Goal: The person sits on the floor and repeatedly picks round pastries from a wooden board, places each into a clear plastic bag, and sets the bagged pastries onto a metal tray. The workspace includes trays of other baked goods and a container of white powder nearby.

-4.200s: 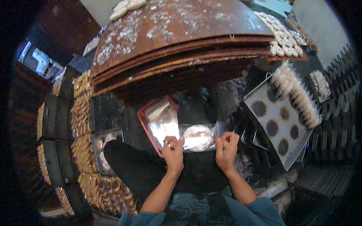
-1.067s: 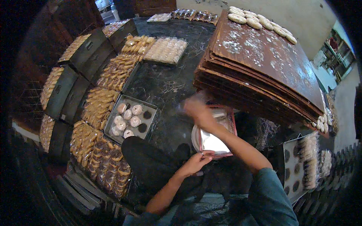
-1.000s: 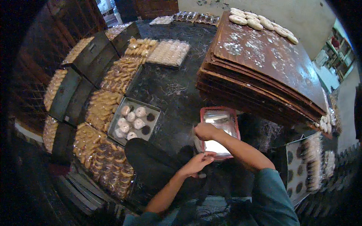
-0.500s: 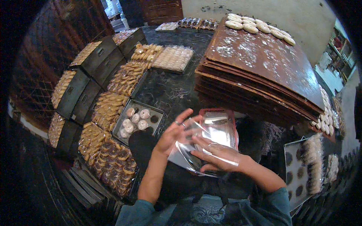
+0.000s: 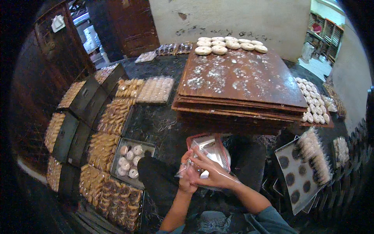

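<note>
My two hands are brought together over my lap. Between them is a clear plastic bag (image 5: pixel 181 170), thin and crumpled, with part of it hidden by my fingers. My left hand (image 5: pixel 188 177) is closed on the bag, a ring on one finger. Across from it, my right hand (image 5: pixel 213 173) lies against the bag with its fingers slanting up toward the left one. Just beyond my hands sits a shallow red tray (image 5: pixel 224 154) with shiny clear plastic on it.
Left of my knee, a metal tray (image 5: pixel 116 163) holds several sugar-dusted doughnuts (image 5: pixel 134 154). Packed pastries (image 5: pixel 104 146) and dark metal boxes (image 5: pixel 83 107) line the left. Ahead rises a stack of floured wooden boards (image 5: pixel 241 82) bearing pale dough rings (image 5: pixel 233 45). A spotted baking tray (image 5: pixel 290 171) tilts at right.
My hands, apart with the plastic spread between them, have come together around it and gathered it. The head view has turned, so the surroundings sit lower and further left.
</note>
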The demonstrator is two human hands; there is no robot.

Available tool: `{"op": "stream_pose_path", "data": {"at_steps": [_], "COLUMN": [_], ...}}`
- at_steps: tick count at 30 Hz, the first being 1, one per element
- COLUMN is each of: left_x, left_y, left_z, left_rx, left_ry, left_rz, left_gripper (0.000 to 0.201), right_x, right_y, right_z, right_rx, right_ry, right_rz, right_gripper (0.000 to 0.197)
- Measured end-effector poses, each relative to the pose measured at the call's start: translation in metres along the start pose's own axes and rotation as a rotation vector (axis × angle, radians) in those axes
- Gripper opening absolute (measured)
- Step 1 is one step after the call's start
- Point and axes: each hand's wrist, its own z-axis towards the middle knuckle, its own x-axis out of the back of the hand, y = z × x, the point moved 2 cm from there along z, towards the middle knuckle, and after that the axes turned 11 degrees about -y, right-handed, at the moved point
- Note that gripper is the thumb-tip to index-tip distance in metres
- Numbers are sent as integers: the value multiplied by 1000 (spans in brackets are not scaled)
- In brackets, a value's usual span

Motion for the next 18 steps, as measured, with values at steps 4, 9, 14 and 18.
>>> {"op": "stream_pose_path", "data": {"at_steps": [4, 9, 14, 18], "left_x": [28, 105, 135, 159], "left_y": [3, 63, 30, -19], "left_z": [46, 64, 76, 52], "left_rx": [-41, -245, -90, 101], "left_ry": [273, 515, 639, 691], "left_rz": [-511, -506, -738, -955], "left_gripper": [45, 50, 48, 48], "right_x": [55, 199, 341, 368], "right_y": [3, 48, 201, 282], "right_z": [4, 69, 157, 216], "right_rx": [46, -192, -476, -509], "right_ry": [-134, 251, 458, 503], "right_rz": [-120, -92, -543, -581], "right_gripper": [46, 35, 66, 97]}}
